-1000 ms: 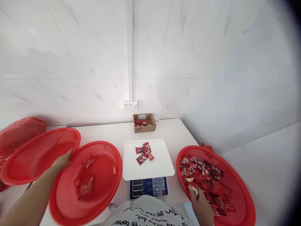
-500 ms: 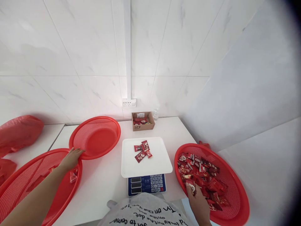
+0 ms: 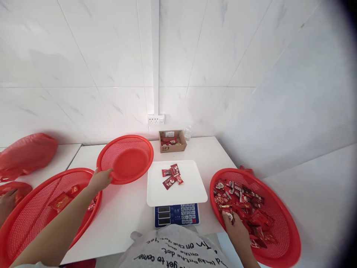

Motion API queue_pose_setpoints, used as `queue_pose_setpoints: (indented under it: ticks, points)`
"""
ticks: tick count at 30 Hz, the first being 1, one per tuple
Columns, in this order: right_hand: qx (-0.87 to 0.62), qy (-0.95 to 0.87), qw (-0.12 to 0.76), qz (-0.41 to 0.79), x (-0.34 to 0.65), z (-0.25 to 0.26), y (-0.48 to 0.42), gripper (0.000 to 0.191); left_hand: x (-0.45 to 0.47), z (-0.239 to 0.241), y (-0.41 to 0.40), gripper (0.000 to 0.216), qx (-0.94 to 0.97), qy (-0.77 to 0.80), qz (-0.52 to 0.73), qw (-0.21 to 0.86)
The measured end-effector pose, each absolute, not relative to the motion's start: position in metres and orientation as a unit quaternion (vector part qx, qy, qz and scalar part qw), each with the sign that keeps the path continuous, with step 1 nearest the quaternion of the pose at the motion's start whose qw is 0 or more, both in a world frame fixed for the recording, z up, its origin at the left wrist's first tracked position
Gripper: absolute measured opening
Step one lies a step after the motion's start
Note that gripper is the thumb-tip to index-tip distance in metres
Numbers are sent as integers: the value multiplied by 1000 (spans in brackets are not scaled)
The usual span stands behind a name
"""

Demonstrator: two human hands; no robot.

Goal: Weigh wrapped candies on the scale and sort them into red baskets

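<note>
My left hand [image 3: 100,180] is at the near left rim of a round red plastic basket [image 3: 149,163], fingers closed over the edge; the basket has nothing in it. Under my left forearm lies a larger red basket [image 3: 16,247] with a few red packets [image 3: 60,202] inside. My right hand [image 3: 235,226] reaches into the right-hand red basket [image 3: 291,232], which is heaped with small red snack packets [image 3: 260,219]. Between its thumb and fingers is a red packet [image 3: 228,213] with white print. Several packets [image 3: 173,176] lie on the white pan of a digital scale [image 3: 192,193].
An SF cardboard box [image 3: 173,147] holding more packets stands near the wall, with clear crumpled plastic [image 3: 187,132] beside it. Red plastic bags [image 3: 30,154] rest on the left table. Another person's hand [image 3: 7,203] touches a red bag at the far left edge.
My left hand and the small basket have shifted right, toward the scale. My right hand stays in its basket with the packet. Another person's hand has come into view at the left.
</note>
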State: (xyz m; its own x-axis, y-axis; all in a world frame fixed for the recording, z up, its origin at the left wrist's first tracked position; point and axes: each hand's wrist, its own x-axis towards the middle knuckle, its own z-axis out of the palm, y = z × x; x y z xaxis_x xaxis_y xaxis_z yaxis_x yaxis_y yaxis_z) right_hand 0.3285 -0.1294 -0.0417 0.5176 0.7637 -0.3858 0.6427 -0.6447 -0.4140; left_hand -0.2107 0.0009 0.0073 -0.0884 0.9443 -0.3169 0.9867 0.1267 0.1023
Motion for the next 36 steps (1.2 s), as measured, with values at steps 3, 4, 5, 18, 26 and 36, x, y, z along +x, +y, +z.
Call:
queue_pose_setpoints:
  ticks: [3, 4, 5, 18, 26, 36]
  points:
    - [-867, -406, 123, 262, 324, -41, -122, 61, -187, 0, -3, 51, 667, 720, -45, 185]
    - [-867, -406, 128, 260, 323, -41, -120, 60, -179, -4, -6, 52, 681, 707, -35, 188]
    - [-866, -405, 136, 259, 321, -42, -119, 60, -171, -8, -10, 53, 699, 692, -26, 182]
    - [-859, -405, 168, 265, 318, -47, -119, 62, -97, -23, 5, 55, 712, 696, 78, 61]
    - [-863, -399, 169, 260, 317, -47, -118, 63, 22, -27, 13, 56, 822, 533, 89, 176]
    - [-857, -408, 204, 241, 319, -52, -119, 59, 38, -26, 18, 18, 776, 584, 111, 212]
